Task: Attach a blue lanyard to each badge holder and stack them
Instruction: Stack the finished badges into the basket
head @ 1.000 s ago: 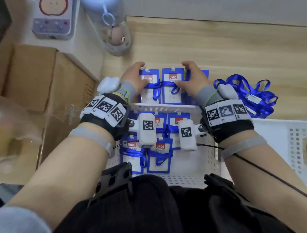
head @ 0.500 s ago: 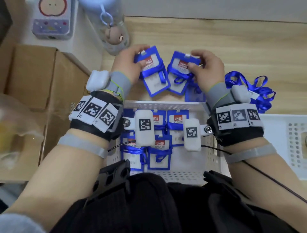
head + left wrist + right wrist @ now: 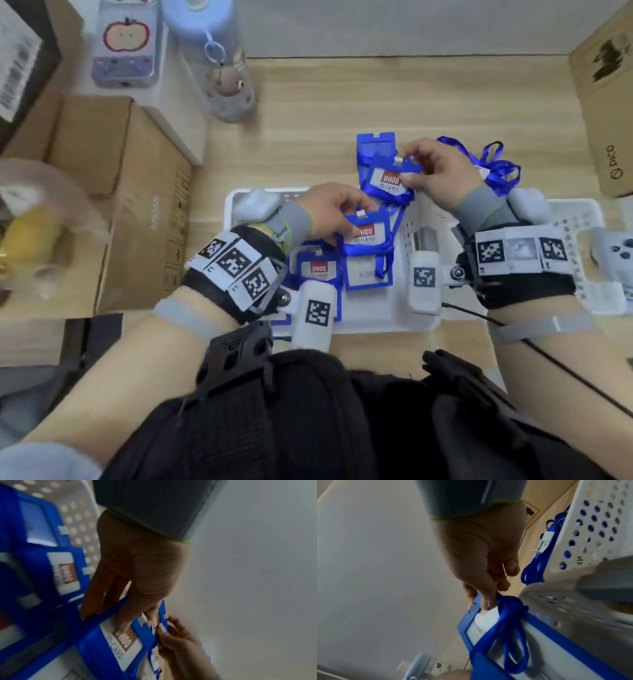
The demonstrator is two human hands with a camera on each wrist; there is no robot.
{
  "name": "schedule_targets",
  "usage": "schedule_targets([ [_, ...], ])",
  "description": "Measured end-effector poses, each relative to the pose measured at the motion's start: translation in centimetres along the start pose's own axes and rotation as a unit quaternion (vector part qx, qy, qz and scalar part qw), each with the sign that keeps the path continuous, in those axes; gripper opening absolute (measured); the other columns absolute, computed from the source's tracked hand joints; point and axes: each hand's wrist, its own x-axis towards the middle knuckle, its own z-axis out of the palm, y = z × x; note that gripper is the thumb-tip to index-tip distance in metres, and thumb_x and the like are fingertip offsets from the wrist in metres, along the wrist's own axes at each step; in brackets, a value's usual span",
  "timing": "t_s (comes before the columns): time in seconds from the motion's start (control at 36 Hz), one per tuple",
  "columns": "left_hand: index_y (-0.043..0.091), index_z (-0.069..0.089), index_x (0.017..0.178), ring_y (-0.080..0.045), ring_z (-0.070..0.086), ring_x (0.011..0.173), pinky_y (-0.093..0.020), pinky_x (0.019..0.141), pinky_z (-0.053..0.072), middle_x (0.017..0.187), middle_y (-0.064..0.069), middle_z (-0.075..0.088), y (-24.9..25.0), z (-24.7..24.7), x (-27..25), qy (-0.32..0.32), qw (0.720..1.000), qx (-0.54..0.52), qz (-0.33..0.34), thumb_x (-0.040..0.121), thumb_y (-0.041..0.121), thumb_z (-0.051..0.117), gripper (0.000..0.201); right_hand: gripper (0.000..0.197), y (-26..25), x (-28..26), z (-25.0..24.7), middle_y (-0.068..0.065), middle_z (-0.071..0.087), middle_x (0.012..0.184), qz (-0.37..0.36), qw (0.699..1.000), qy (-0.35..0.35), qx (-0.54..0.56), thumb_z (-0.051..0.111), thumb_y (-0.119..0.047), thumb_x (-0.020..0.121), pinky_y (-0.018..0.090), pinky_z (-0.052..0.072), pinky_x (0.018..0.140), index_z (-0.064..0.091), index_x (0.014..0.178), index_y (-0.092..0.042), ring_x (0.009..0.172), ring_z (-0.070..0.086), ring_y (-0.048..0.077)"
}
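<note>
My left hand (image 3: pixel 352 209) grips a blue badge holder (image 3: pixel 368 253) with a blue lanyard wrapped round it, held over the white basket (image 3: pixel 423 212). In the left wrist view my left hand (image 3: pixel 130 609) pinches that holder (image 3: pixel 120 643) near its top, thumb on the card face. My right hand (image 3: pixel 409 168) pinches the top edge of a second wrapped badge holder (image 3: pixel 388 181) above the basket's far rim. The right wrist view shows my right hand (image 3: pixel 485 599) on this holder (image 3: pixel 489 627) beside its lanyard knot (image 3: pixel 511 609). Another holder (image 3: pixel 375 145) lies on the table. More holders (image 3: pixel 317 270) lie in the basket.
A pile of loose blue lanyards (image 3: pixel 495 168) lies on the wooden table behind my right hand. A cardboard box (image 3: pixel 113 192) stands at the left, another (image 3: pixel 609 102) at the far right. A bottle (image 3: pixel 219 65) stands at the back. A second white basket (image 3: pixel 582 284) holds a controller (image 3: pixel 613 255).
Both hands lifted a badge holder off the table and drew it back. The left one now hangs over the basket, the right one above its far rim.
</note>
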Motion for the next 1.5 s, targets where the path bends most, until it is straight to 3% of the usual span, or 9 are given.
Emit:
schedule_targets([
  [0.11,0.017,0.061,0.114,-0.022,0.054,0.074,-0.041,0.078,0.056,0.084,0.000,0.047,-1.1,2.0,0.2,-0.047,0.995,0.078,-0.032,0.082,-0.003,0.062,0.038,0.026,0.6,-1.2,0.4,0.007,0.056,0.088,0.000,0.996,-0.049,-0.078,0.068,-0.005,0.078,0.031,0.043,0.081,0.061,0.091,-0.026,0.079,0.049,0.019],
  [0.5,0.024,0.054,0.125,-0.020,0.055,0.104,-0.021,0.071,0.035,0.114,-0.002,0.059,-1.2,2.3,1.0,-0.077,0.939,0.334,-0.016,0.086,0.023,0.064,0.040,0.027,0.8,-1.0,1.0,0.001,0.068,0.102,0.000,0.972,-0.056,-0.228,0.067,-0.011,0.080,0.023,0.036,0.075,0.069,0.103,-0.025,0.071,0.048,0.007],
  [0.72,0.019,0.062,0.109,-0.013,0.055,0.074,-0.022,0.071,0.048,0.085,0.001,0.057,0.8,-1.0,2.9,0.048,0.998,0.020,0.044,0.088,0.018,0.060,0.021,0.016,0.5,-0.3,0.2,-0.006,0.061,0.088,-0.009,0.998,0.060,-0.010,0.058,-0.010,0.086,0.017,0.044,0.075,0.066,0.099,-0.016,0.082,0.054,0.012],
  [0.89,0.012,0.046,0.128,-0.013,0.052,0.089,-0.026,0.074,0.047,0.094,0.001,0.052,2.7,-2.2,6.1,0.156,0.956,-0.244,-0.036,0.097,0.022,0.044,0.032,0.030,0.6,2.2,0.4,0.004,0.052,0.109,0.069,0.986,0.055,0.144,0.056,-0.008,0.089,0.021,0.044,0.090,0.053,0.119,-0.006,0.100,0.051,0.011],
  [1.03,0.020,0.047,0.079,-0.021,0.042,0.082,-0.032,0.079,0.045,0.084,-0.004,0.044,3.0,-1.9,8.3,0.148,0.963,-0.195,-0.116,0.100,0.036,0.032,0.030,0.039,1.7,5.0,1.2,0.002,0.046,0.114,0.138,0.979,0.016,0.152,0.058,-0.015,0.089,0.032,0.043,0.100,0.048,0.126,-0.008,0.115,0.048,0.017],
  [1.14,0.002,0.050,0.123,-0.022,0.047,0.093,-0.035,0.089,0.047,0.104,-0.008,0.047,2.5,-1.3,9.8,0.161,0.962,-0.181,-0.129,0.101,0.039,0.029,0.048,0.042,2.5,6.3,1.5,0.002,0.053,0.112,0.177,0.971,-0.017,0.160,0.056,-0.014,0.090,0.033,0.041,0.103,0.043,0.130,-0.009,0.117,0.050,0.018],
  [1.25,0.016,0.052,0.106,-0.023,0.057,0.098,-0.033,0.088,0.047,0.116,-0.010,0.061,2.6,-0.9,11.1,0.138,0.951,-0.219,-0.170,0.100,0.041,0.026,0.037,0.039,2.6,6.9,1.7,-0.001,0.060,0.106,0.176,0.964,-0.035,0.196,0.053,-0.009,0.090,0.035,0.046,0.098,0.044,0.128,-0.008,0.105,0.058,0.017],
  [1.39,0.006,0.039,0.137,-0.021,0.054,0.094,-0.033,0.078,0.046,0.123,-0.015,0.056,2.5,-0.7,11.5,0.173,0.939,-0.255,-0.154,0.099,0.021,0.041,0.041,0.036,2.2,6.8,1.4,-0.005,0.058,0.096,0.149,0.953,-0.037,0.261,0.048,-0.003,0.092,0.017,0.050,0.072,0.043,0.128,-0.004,0.095,0.056,0.016],
  [1.5,0.007,0.041,0.135,-0.024,0.055,0.094,-0.041,0.085,0.050,0.107,-0.013,0.057,3.1,-0.9,10.9,0.218,0.946,-0.228,-0.078,0.094,-0.002,0.038,0.042,0.043,1.3,6.5,0.5,-0.003,0.058,0.100,0.103,0.949,0.011,0.298,0.049,-0.001,0.091,0.020,0.050,0.082,0.038,0.132,-0.003,0.089,0.059,0.009],
])
